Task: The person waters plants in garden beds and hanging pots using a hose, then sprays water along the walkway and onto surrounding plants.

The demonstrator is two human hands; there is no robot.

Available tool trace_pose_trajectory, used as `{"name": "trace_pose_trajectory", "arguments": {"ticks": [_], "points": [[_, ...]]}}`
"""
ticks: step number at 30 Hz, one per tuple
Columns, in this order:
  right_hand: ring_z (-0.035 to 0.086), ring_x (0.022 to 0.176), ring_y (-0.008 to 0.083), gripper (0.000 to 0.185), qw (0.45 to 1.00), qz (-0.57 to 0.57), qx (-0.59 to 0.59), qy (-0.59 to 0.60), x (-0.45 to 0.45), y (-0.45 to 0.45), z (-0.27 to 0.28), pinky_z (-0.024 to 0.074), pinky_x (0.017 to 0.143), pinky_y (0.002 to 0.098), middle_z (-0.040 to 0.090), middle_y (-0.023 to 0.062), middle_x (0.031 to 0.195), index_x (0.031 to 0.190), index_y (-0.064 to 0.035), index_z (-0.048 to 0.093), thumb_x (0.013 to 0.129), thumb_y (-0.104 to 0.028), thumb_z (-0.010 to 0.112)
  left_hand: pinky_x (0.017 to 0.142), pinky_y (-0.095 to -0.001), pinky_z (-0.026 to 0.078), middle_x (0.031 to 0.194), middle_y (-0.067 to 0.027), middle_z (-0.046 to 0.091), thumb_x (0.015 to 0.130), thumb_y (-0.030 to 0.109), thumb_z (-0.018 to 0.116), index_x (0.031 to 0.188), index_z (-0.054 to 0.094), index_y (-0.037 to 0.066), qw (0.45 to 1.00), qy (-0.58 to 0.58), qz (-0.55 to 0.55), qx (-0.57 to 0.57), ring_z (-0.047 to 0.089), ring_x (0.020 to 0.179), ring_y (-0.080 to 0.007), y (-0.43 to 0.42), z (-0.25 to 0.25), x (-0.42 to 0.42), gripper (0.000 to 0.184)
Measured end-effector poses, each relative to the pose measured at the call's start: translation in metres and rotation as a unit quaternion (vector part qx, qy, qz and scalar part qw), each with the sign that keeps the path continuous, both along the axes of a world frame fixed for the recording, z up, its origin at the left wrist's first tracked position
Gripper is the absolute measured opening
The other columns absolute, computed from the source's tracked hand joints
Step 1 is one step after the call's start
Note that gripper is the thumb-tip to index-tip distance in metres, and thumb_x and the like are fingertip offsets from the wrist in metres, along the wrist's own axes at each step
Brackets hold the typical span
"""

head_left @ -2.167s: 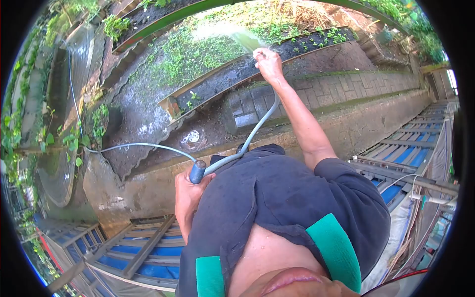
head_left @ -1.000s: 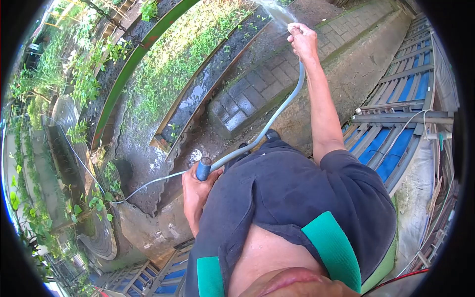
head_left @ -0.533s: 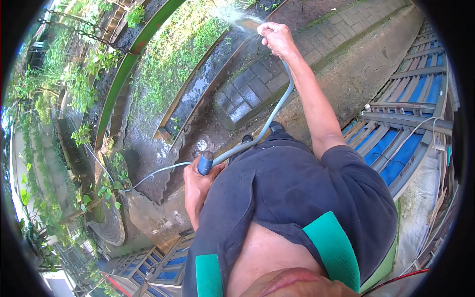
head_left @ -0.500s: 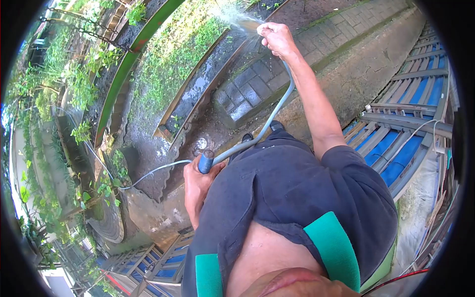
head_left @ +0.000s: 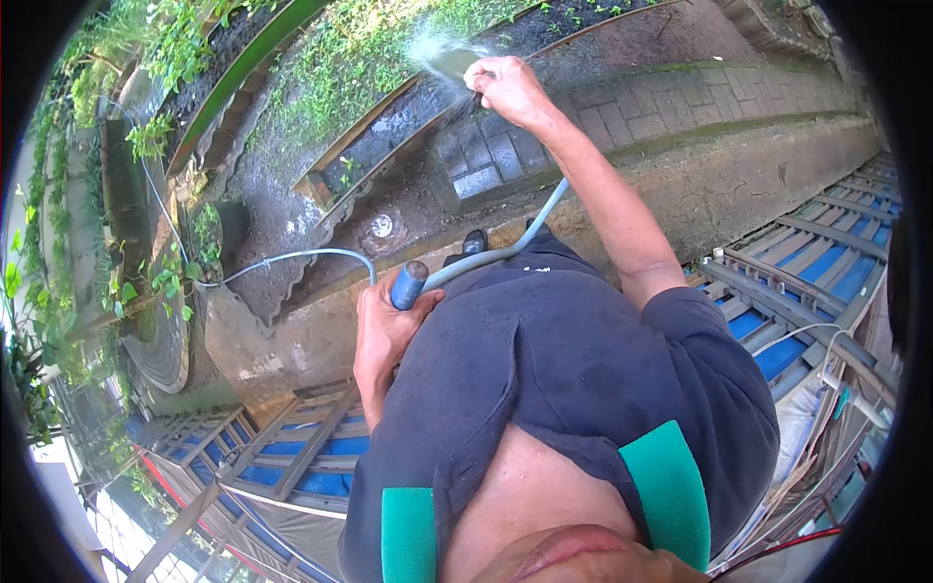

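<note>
My left hand (head_left: 381,335) is wrapped round a blue cylinder (head_left: 408,288) with a dark end, low at my left side. A light blue-grey hose (head_left: 486,258) leaves this hand, crosses in front of my waist and rises behind my right forearm. Stretched out ahead, my right hand (head_left: 510,89) has its fingers pinched round the hose's end. Water (head_left: 442,54) sprays from it leftward over the narrow soil bed (head_left: 394,126) and green plants (head_left: 340,73).
Paving bricks (head_left: 622,121) and a low concrete wall (head_left: 739,185) run across in front. Slatted frames over blue sheeting (head_left: 777,355) stand at right and lower left. A green beam (head_left: 238,73) curves at upper left. A shoe (head_left: 474,242) shows below my waist.
My right hand has moved left and slightly down from half a second ago, with the spray still coming out. The view has turned, while my left hand keeps its hold.
</note>
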State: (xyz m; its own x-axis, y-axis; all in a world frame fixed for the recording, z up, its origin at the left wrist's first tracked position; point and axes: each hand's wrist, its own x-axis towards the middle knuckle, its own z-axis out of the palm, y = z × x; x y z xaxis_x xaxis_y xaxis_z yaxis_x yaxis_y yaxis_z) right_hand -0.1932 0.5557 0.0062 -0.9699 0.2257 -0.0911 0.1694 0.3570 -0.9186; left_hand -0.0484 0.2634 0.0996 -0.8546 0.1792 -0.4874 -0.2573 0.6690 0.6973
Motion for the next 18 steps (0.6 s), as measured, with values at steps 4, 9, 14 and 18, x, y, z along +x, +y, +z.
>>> {"name": "trace_pose_trajectory", "arguments": {"ticks": [4,9,14,18], "points": [[0.066,0.072,0.0206,0.022,0.994,0.105,0.037,-0.011,-0.009,-0.051,0.014,0.054,0.073,0.0364,0.069,0.0124,0.079,0.083,-0.0045,0.068,0.088,-0.008,0.046,0.061,-0.0308,0.045,0.067,-0.0056,0.061,0.07,0.008,0.081,0.084,0.066,-0.001,1.0,-0.009,0.018,-0.002,0.052,0.063,-0.0107,-0.009,-0.001,0.0,0.022],[0.065,0.083,0.0396,0.02,0.987,0.081,0.119,0.069,-0.011,-0.053,-0.007,0.0509,0.08,0.0449,0.067,0.0206,0.085,0.081,-0.0037,0.065,0.084,-0.011,0.047,0.063,-0.0272,0.046,0.07,-0.0009,0.063,0.07,0.004,0.082,0.083,0.066,0.0,1.0,-0.011,0.021,-0.016,0.053,0.066,-0.0076,-0.016,0.003,-0.002,0.021],[0.066,0.084,0.0361,0.02,0.972,-0.152,0.141,0.107,-0.008,0.047,-0.026,0.0513,0.079,0.0424,0.068,0.0187,0.085,0.081,-0.0079,0.07,0.081,-0.014,0.05,0.065,-0.0263,0.047,0.072,0.0007,0.062,0.071,0.004,0.083,0.083,0.066,0.0,1.0,0.003,0.017,0.007,0.053,0.067,-0.0071,-0.025,0.001,-0.008,0.021],[0.067,0.083,0.035,0.02,0.932,-0.322,0.144,0.079,0.024,0.148,-0.035,0.0517,0.076,0.0417,0.069,0.0182,0.085,0.082,-0.0118,0.073,0.082,-0.016,0.054,0.062,-0.0265,0.046,0.071,-0.0003,0.062,0.071,0.006,0.082,0.083,0.066,0.0,1.0,0.011,-0.015,-0.007,0.053,0.065,-0.0077,-0.019,0.008,-0.015,0.021]]}}
